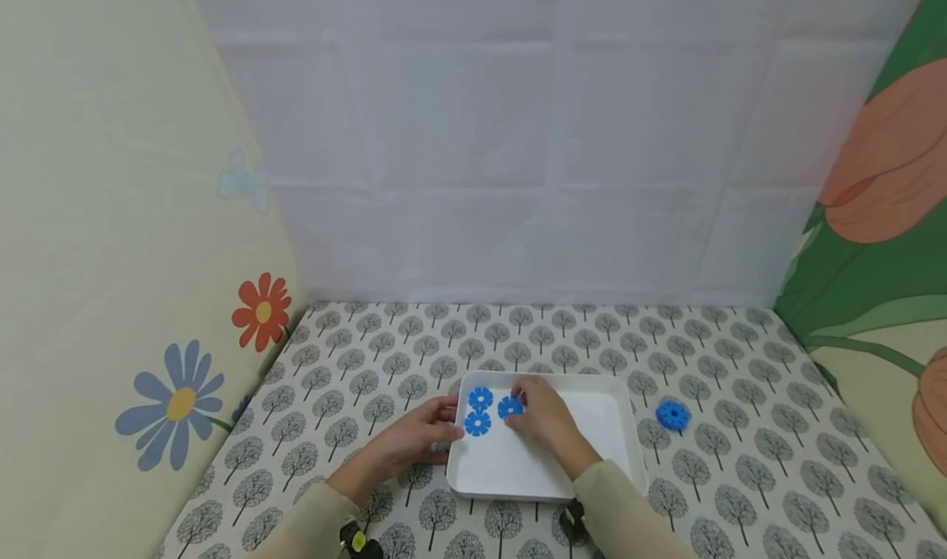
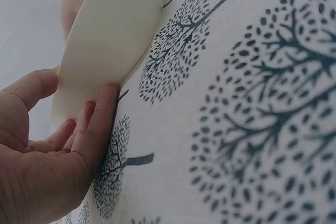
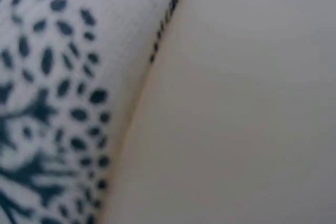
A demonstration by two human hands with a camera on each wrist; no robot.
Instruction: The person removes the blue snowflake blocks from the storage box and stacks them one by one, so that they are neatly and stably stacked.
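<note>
Head view: right hand (image 1: 546, 415) covers the right edge of the disc (image 1: 509, 408) it pinches — fingertip contact too small to read. Same hand and right sleeve (image 1: 629, 510) hide a strip of tray (image 1: 503, 468) floor and part of the near wall. Left sleeve (image 1: 314, 522) and right sleeve both run off the bottom edge. Blue stack (image 1: 672, 414) too small for a disc count. Tulip (image 1: 895, 148) cut by the right edge.

Left wrist view: left hand (image 2: 47, 177) cut by the left edge, tray by the top; right hand mostly hidden behind the tray wall.

Right wrist view: tray wall and cloth (image 3: 52, 103) cut off — both blurred.
</note>
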